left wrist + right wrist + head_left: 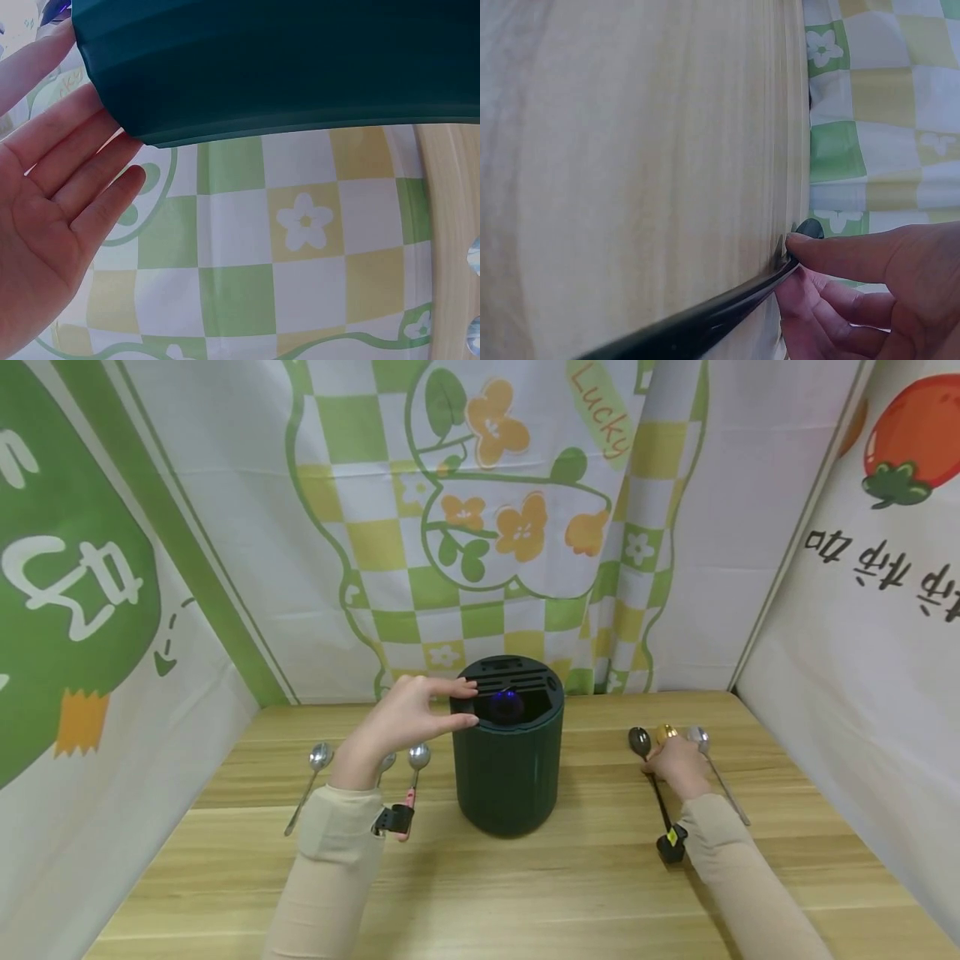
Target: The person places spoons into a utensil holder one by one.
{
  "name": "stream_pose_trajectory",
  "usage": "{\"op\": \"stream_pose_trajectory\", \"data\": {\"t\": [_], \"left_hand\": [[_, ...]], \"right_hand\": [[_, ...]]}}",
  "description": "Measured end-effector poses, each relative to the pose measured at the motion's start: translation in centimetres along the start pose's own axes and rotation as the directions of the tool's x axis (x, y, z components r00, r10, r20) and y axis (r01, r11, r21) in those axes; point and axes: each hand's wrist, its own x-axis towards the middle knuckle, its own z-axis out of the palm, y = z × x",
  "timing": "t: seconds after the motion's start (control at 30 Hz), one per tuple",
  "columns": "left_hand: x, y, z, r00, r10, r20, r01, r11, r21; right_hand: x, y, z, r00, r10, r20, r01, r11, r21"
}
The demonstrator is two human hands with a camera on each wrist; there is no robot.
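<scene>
A dark green ribbed cylindrical holder [507, 777] with a slotted top stands mid-table; a small blue light glows inside it. My left hand [412, 714] holds the left side of its rim between thumb and fingers. Up close in the left wrist view, the fingers [67, 142] lie along the holder's wall [262, 67]. Over to the right, my right hand [678, 766] pinches a black spoon [640, 741] just below its bowl. Its long dark handle [705, 322] slants across the right wrist view. A gold spoon [666, 732] lies beside it, mostly covered by the hand.
A silver spoon [699, 738] lies right of the right hand. Left of the holder are a silver spoon [320, 757], another [387, 762] partly behind the left arm, and a pink-handled spoon [418, 756]. A patterned curtain [495, 627] hangs behind the wooden table [510, 893].
</scene>
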Motion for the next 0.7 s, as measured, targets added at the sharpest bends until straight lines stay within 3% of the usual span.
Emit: {"op": "stream_pose_trajectory", "data": {"t": [0.33, 0.57, 0.7], "left_hand": [[0.02, -0.04, -0.02, 1.000, 0.003, 0.002, -0.003, 1.000, 0.000], [0.05, -0.08, 0.03, 1.000, 0.002, 0.004, -0.002, 1.000, 0.001], [0.01, 0.02, 0.02, 1.000, 0.001, 0.006, -0.001, 1.000, 0.001]], "right_hand": [[0.19, -0.01, 0.18, 1.000, 0.024, 0.013, -0.024, 1.000, 0.014], [0.66, 0.10, 0.49, 0.998, 0.015, 0.059, -0.024, 0.988, 0.156], [0.91, 0.17, 0.57, 0.998, 0.020, 0.064, -0.031, 0.985, 0.171]]}}
